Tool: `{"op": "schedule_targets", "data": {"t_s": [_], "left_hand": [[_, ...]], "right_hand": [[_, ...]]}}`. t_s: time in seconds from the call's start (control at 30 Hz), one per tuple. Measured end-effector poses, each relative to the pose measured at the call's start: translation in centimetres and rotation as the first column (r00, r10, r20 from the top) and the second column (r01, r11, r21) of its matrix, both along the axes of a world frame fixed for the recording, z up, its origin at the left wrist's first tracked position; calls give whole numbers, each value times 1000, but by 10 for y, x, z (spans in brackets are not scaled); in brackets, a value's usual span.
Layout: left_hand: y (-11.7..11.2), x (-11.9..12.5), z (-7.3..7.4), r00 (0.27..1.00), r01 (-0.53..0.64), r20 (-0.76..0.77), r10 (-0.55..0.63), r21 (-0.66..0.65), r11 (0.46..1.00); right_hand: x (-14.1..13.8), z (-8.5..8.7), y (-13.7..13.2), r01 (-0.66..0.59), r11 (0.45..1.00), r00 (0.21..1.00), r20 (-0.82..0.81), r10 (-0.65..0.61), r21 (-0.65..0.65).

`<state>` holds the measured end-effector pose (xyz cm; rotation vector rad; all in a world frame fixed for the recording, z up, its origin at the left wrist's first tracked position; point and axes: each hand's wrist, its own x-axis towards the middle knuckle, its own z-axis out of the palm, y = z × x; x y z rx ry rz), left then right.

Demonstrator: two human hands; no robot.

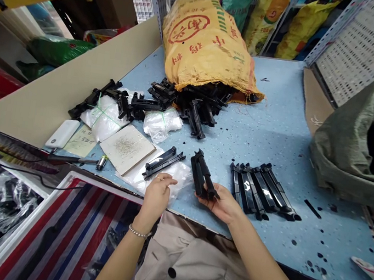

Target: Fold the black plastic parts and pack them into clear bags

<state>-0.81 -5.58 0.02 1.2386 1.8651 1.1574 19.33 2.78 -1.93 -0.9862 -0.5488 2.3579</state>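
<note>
My right hand [221, 204] is closed round the lower end of a pair of black plastic brackets [201, 172], held tilted over the table's front edge. My left hand [159, 191], a ring on one finger, has its fingers curled together at a clear plastic bag [182, 176]; its thumb is mostly hidden. Just beyond the left hand, another pair of black brackets [163, 162] lies on clear plastic. To the right of my right hand, several black brackets [260, 189] lie side by side in a row on the blue table [266, 123].
A yellow woven sack [210, 46] spills black brackets [197, 113] at the back. Bundled clear bags [105, 117], a square board [126, 149], a white power bank [62, 133] and a screwdriver [76, 159] lie left. A grey-green sack [353, 145] stands right. A striped-lined bin [65, 234] sits below left.
</note>
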Motion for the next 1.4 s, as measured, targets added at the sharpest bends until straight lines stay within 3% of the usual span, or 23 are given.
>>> {"op": "schedule_targets", "data": {"t_s": [0.07, 0.17, 0.3, 0.43, 0.57, 0.63, 0.73, 0.8, 0.87, 0.93, 1.0, 1.07, 1.13, 1.2, 1.23, 1.27, 1.3, 1.33, 1.4], "left_hand": [[-1, 4, -2, 989, 56, -138, -53, 15, 998], [2, 10, -3, 976, 118, -190, -103, 70, 990], [6, 14, 0, 975, 165, -175, -140, 136, 977], [2, 10, 1, 940, 141, -331, -79, 169, 975], [-8, 5, -1, 793, 149, -603, -88, 52, 987], [-11, 6, -1, 754, 160, -647, -118, 7, 987], [-13, 13, 4, 784, 214, -595, -178, -10, 977], [-15, 23, 10, 815, 312, -516, -264, 7, 950], [-18, 36, 18, 806, 468, -428, -408, 39, 883], [-23, 49, 23, 760, 603, -349, -547, 68, 795], [-27, 57, 28, 730, 663, -273, -626, 63, 746], [-32, 60, 36, 734, 668, -196, -650, 34, 744], [-41, 54, 52, 743, 660, -147, -653, -1, 752], [-57, 39, 76, 758, 639, -120, -642, -62, 766], [-67, 28, 88, 768, 623, -101, -632, -110, 774], [-78, 15, 99, 772, 615, -65, -633, -177, 768], [-89, 2, 105, 774, 611, -15, -633, -243, 753], [-98, -11, 105, 773, 612, 37, -633, -306, 729], [-110, -30, 86, 771, 604, 128, -624, -457, 652]], "right_hand": [[6, 6, -3, 14, 1000, 1000, 19, -14, 10], [21, 18, -15, 22, 1000, 1000, 1, -22, -3], [37, 27, -45, -176, 973, 974, -170, 150, -151], [36, 14, -60, -200, 928, 961, -249, 123, -314], [31, -1, -59, -194, 904, 956, -282, 86, -382], [29, -4, -58, -159, 913, 958, -281, 52, -375], [26, -6, -56, -135, 919, 959, -283, 27, -370], [21, -7, -54, -158, 919, 958, -281, 54, -360], [15, -9, -50, -101, 945, 971, -238, 26, -310], [9, -10, -47, 43, 983, 989, -130, -66, -179], [4, -6, -46, 130, 989, 990, 37, -133, 65], [4, 4, -50, 32, 935, 972, 208, -112, 354], [9, 21, -57, -198, 814, 952, 304, 28, 545], [21, 40, -61, -415, 688, 906, 338, 254, 596], [29, 48, -60, -491, 639, 870, 376, 320, 592], [39, 54, -57, -543, 606, 834, 456, 309, 581], [49, 58, -51, -580, 584, 784, 584, 211, 568], [60, 60, -43, -616, 562, 686, 726, 39, 552], [79, 56, -24, -725, 498, 329, 875, -355, 475]]}}
